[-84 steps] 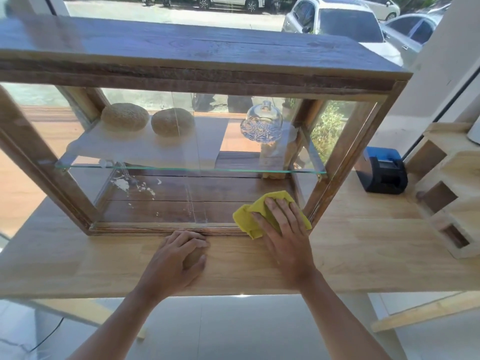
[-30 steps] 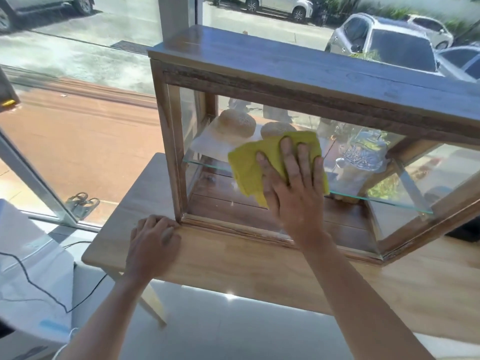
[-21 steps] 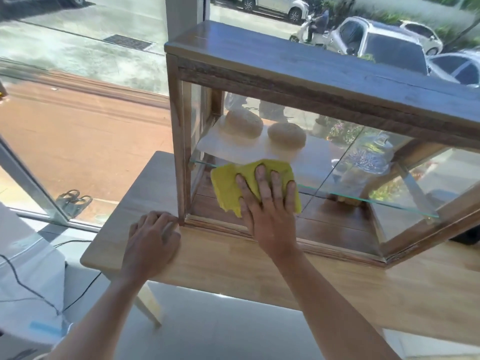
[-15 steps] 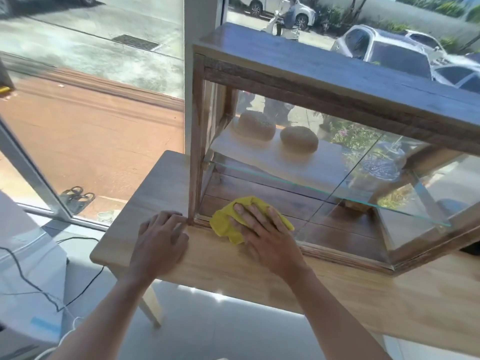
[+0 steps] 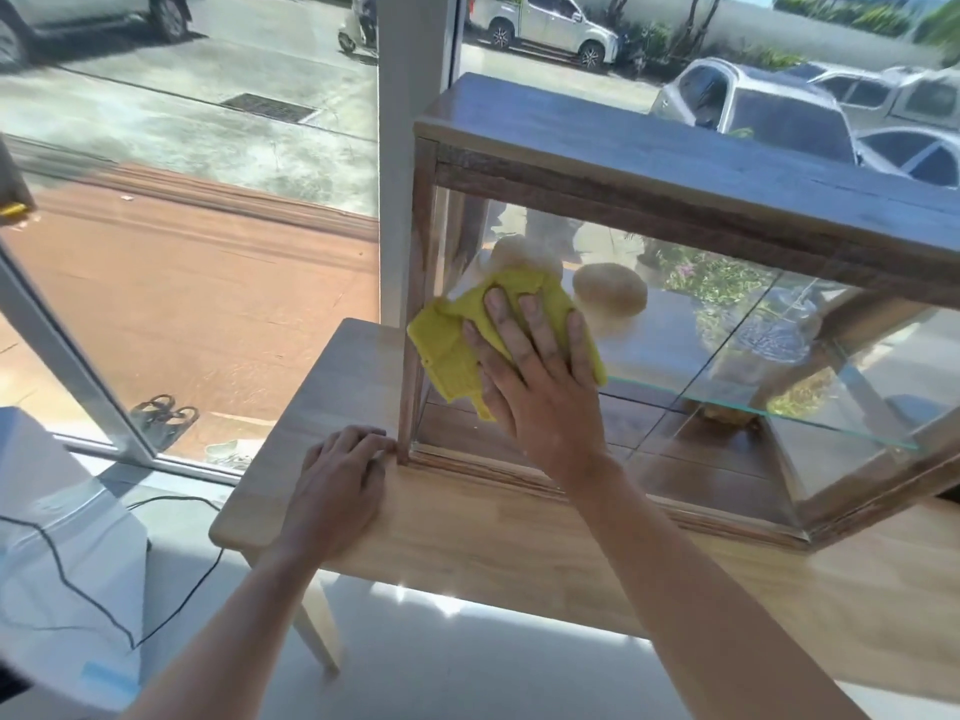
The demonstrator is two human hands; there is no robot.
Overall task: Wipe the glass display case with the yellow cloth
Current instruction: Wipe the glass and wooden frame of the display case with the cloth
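R hand [image 5: 535, 376] flat, palm fwd, fingers [image 5: 535, 319] spread and pointing up, pressing the yellow cloth [image 5: 457, 350] against the front glass of the display case [image 5: 675, 184] near its left post; R forearm bare, runs from lower right up to the wrist. L hand [image 5: 337, 485] palm-down on the table [image 5: 467, 537], fingers loosely curled, tips touching the case's bottom-left corner; L forearm bare, comes in from lower left.
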